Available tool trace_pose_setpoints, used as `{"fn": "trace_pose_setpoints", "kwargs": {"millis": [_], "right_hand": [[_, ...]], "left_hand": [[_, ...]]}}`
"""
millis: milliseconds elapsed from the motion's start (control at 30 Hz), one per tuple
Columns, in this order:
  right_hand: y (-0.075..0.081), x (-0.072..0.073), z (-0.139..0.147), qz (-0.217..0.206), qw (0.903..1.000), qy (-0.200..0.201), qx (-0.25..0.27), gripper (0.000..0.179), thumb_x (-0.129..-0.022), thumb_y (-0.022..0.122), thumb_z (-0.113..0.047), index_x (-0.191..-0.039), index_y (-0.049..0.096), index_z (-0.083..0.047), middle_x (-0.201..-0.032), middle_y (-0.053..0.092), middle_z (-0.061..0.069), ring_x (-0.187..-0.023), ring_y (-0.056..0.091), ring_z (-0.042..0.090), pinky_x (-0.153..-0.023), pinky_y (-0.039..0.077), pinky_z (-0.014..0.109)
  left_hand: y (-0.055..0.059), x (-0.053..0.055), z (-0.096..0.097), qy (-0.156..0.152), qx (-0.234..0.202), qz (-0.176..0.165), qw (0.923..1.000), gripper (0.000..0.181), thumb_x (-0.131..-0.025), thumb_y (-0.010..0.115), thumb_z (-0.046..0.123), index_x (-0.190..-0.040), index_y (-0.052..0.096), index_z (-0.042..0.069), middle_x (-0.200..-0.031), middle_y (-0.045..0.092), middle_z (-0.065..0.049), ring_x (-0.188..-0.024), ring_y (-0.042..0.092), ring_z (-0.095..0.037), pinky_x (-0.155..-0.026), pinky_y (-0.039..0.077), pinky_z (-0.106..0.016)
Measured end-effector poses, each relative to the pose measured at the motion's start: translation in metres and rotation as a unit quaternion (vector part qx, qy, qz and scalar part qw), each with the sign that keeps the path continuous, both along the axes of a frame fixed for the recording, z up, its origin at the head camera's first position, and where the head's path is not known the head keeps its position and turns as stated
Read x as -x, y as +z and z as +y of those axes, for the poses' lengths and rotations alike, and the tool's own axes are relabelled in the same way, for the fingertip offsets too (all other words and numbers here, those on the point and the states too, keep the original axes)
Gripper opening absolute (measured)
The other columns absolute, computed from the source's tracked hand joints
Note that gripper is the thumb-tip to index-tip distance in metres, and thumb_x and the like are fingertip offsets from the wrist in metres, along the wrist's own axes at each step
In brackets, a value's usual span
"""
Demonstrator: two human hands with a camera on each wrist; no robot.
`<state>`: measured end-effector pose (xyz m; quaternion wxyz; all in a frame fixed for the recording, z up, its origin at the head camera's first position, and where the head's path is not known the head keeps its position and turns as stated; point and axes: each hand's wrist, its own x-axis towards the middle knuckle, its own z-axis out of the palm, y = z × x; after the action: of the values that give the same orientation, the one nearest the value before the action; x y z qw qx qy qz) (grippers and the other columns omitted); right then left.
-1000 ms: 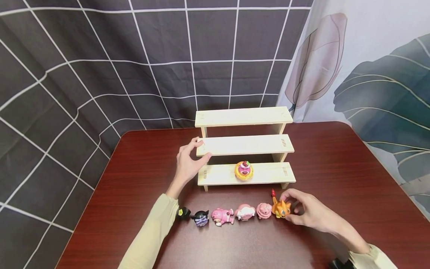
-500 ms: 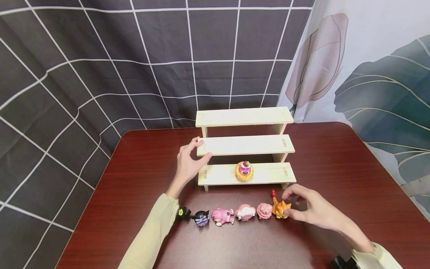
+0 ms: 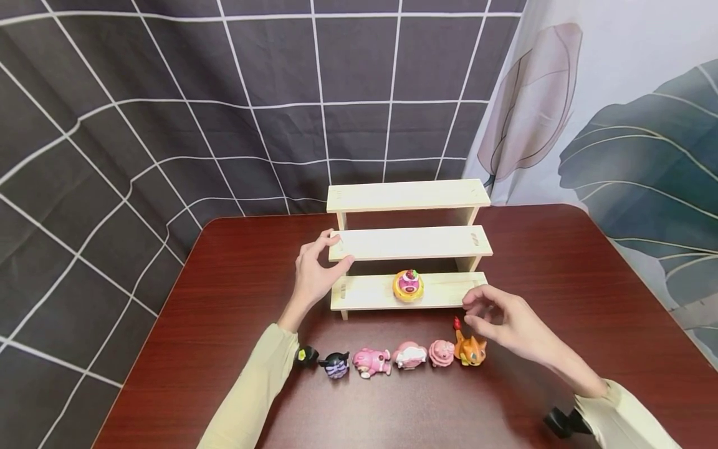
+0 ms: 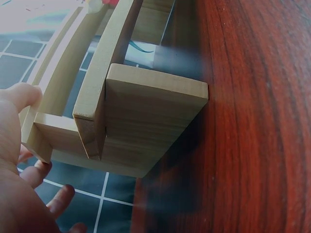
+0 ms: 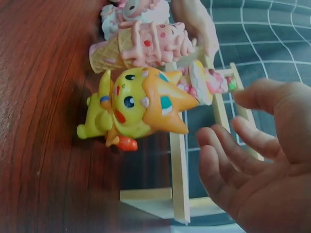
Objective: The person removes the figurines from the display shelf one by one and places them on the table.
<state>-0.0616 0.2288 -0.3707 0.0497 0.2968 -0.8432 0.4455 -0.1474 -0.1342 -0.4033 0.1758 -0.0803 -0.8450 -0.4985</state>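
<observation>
My left hand [image 3: 315, 274] grips the left end of the middle step of a pale wooden three-step stand [image 3: 412, 243], thumb at the front edge. In the left wrist view, its thumb and fingertips lie at the wooden board ends [image 4: 92, 104]. My right hand [image 3: 513, 321] holds nothing; its fingers are loosely bent, in front of the lowest step's right end. Just below it stands an orange-and-yellow eared figurine [image 3: 471, 350] with a red-tipped tail. The right wrist view shows this figurine [image 5: 129, 104] upright, apart from the fingers. A round cake figurine [image 3: 408, 285] sits on the lowest step.
Left of the orange figurine runs a row of a pink ice-cream-cone figurine [image 3: 441, 353], a pink-and-white one [image 3: 410, 355], a pink bear [image 3: 371, 362], a black-and-purple one [image 3: 336, 365] and a black one [image 3: 307, 356]. A gridded dark curtain [image 3: 269, 93] hangs behind the table [image 3: 235, 268].
My right hand has drawn off the orange figurine and risen toward the lowest step's right end. The figurine stays in place on the table. My left hand has not moved.
</observation>
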Motion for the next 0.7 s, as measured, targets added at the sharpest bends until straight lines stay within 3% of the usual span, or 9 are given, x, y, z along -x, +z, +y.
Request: {"fn": "trace_pose_setpoints", "kwargs": {"millis": [267, 533, 700], "right_hand": [[0.001, 0.014, -0.014, -0.009, 0.9995, -0.018, 0.024, 0.035, -0.078, 0.075, 0.013, -0.109, 0.063, 0.001, -0.095, 0.068, 0.009, -0.082, 0.068, 0.013, -0.066, 0.054, 0.023], [0.003, 0.027, -0.027, -0.025, 0.999, -0.022, 0.028, 0.033, -0.081, 0.073, 0.011, -0.111, 0.062, 0.002, -0.101, 0.067, 0.013, -0.085, 0.07, 0.024, -0.066, 0.055, 0.028], [0.001, 0.034, -0.035, -0.025, 0.9993, -0.019, 0.023, 0.033, -0.08, 0.074, 0.011, -0.11, 0.062, 0.003, -0.103, 0.067, 0.014, -0.087, 0.07, 0.02, -0.065, 0.056, 0.031]], "left_hand": [[0.0, 0.0, 0.001, 0.0, -0.001, 0.003, 1.0, 0.05, -0.08, 0.084, 0.029, -0.125, 0.071, 0.013, -0.141, 0.058, 0.001, -0.117, 0.05, -0.025, -0.094, 0.037, -0.05], [0.001, -0.001, 0.0, -0.001, -0.007, 0.002, 1.0, 0.049, -0.08, 0.084, 0.029, -0.124, 0.071, 0.013, -0.141, 0.058, -0.001, -0.117, 0.049, -0.026, -0.094, 0.037, -0.05], [0.001, -0.001, 0.001, -0.005, -0.007, 0.003, 1.0, 0.049, -0.08, 0.084, 0.029, -0.125, 0.071, 0.012, -0.142, 0.058, -0.002, -0.117, 0.049, -0.026, -0.094, 0.037, -0.05]]}}
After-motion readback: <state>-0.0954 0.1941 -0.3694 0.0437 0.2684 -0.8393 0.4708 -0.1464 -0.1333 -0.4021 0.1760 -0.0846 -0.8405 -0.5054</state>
